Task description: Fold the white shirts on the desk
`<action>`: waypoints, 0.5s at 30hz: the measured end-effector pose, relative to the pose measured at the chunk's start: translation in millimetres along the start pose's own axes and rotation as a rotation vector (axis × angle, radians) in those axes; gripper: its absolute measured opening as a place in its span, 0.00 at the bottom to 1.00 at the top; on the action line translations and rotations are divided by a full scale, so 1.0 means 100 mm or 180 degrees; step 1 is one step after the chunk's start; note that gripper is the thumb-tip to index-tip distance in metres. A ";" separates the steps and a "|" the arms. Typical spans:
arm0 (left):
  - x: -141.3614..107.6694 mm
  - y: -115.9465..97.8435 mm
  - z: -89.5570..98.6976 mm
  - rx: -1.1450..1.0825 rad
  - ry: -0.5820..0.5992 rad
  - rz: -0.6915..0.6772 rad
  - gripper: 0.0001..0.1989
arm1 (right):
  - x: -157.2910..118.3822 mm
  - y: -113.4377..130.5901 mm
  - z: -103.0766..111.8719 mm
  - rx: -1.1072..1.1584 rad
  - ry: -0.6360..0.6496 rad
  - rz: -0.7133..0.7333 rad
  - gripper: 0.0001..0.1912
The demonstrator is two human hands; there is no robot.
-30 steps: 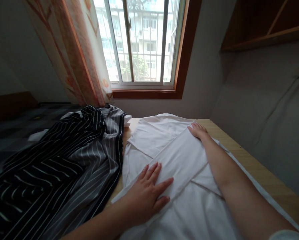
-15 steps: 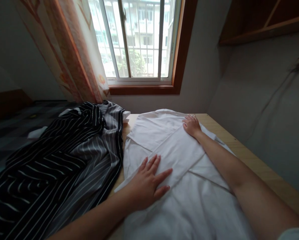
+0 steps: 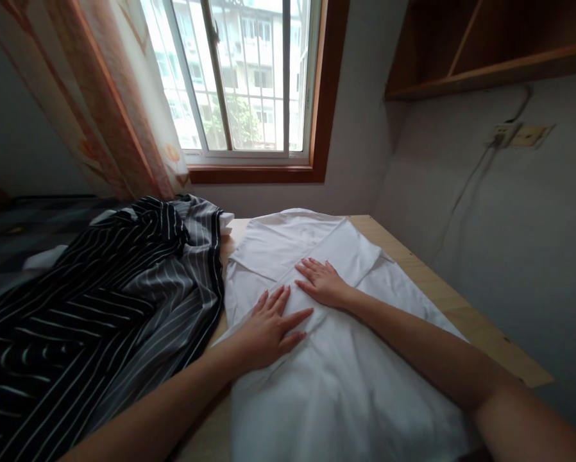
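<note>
A white garment [image 3: 346, 366], which looks like a shirt, lies spread on a light wooden table [image 3: 430, 292], with a sleeve-like strip folded across its upper part. My left hand [image 3: 271, 327] rests flat on the cloth left of the middle, fingers spread. Just beyond it and to the right, my right hand [image 3: 322, 281] lies palm down on the folded strip, its fingers outstretched. Neither hand grips the fabric. Creases run through the nearer part of the white cloth.
A black and grey striped garment [image 3: 110, 308] lies heaped on the left, over a dark checked surface [image 3: 9, 224]. Behind the table are a window [image 3: 249, 83] and an orange curtain [image 3: 110, 96]. A wooden shelf [image 3: 499, 67] and a socket with a cord [image 3: 507, 135] are on the right wall.
My right hand has slid from the far right of the white garment toward me and left, close to my left hand. My left hand stays on the cloth. The view has turned right.
</note>
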State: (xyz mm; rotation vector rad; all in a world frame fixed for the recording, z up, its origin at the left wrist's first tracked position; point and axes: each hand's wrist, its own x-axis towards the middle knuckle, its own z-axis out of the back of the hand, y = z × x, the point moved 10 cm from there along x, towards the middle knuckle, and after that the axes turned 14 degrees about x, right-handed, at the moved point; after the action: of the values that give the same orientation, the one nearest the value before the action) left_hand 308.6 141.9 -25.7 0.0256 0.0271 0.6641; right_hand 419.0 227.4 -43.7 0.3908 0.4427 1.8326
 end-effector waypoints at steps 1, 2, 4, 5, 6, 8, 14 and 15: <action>0.00 0.00 -0.01 0.0010 -0.0002 -0.0005 0.28 | 0.02 -0.11 0.04 -0.0024 -0.0023 -0.0127 0.33; 0.00 0.00 -0.01 0.0020 -0.0008 -0.0013 0.28 | 0.03 -0.24 0.10 -0.0058 -0.0057 -0.0243 0.34; 0.01 0.01 -0.01 0.0031 -0.0029 -0.0024 0.28 | 0.07 -0.51 0.21 -0.0132 -0.0138 -0.0456 0.35; 0.00 0.01 -0.01 0.0035 -0.0041 -0.0024 0.28 | 0.08 -0.66 0.26 -0.0170 -0.0178 -0.0547 0.35; 0.00 0.01 0.00 0.0039 -0.0045 -0.0021 0.28 | 0.09 -0.80 0.31 -0.0210 -0.0216 -0.0627 0.35; 0.00 0.02 0.00 0.0056 -0.0018 -0.0006 0.28 | 0.10 -1.06 0.41 -0.0293 -0.0280 -0.0734 0.35; -0.01 0.02 0.00 0.0113 -0.0019 -0.0005 0.29 | 0.03 -1.70 0.69 -0.0517 -0.0403 -0.0970 0.32; -0.01 0.02 -0.01 0.0119 -0.0021 -0.0009 0.29 | 0.02 -1.77 0.72 -0.0544 -0.0415 -0.0988 0.32</action>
State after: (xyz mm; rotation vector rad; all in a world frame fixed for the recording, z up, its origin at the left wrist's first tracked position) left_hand 307.2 142.9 -26.6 0.0636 0.0333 0.6608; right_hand 599.4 285.5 -66.6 0.3034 0.2389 1.5196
